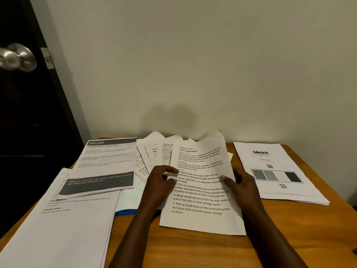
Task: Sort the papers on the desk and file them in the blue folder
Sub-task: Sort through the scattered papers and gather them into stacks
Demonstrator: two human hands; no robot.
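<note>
Head view: the left hand (pixel 160 182) pinches the left edge of the fanned papers (pixel 201 200). The right hand (pixel 243 183) clamps their right edge, thumb in front. The blue folder (pixel 126 212) peeks out just left of the left wrist, on the desk (pixel 193 250).

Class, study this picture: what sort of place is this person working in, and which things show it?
Probably a home or small-office room: a wooden desk against a plain wall, printed papers spread across it, and a dark door with a round metal knob beside it.
</note>
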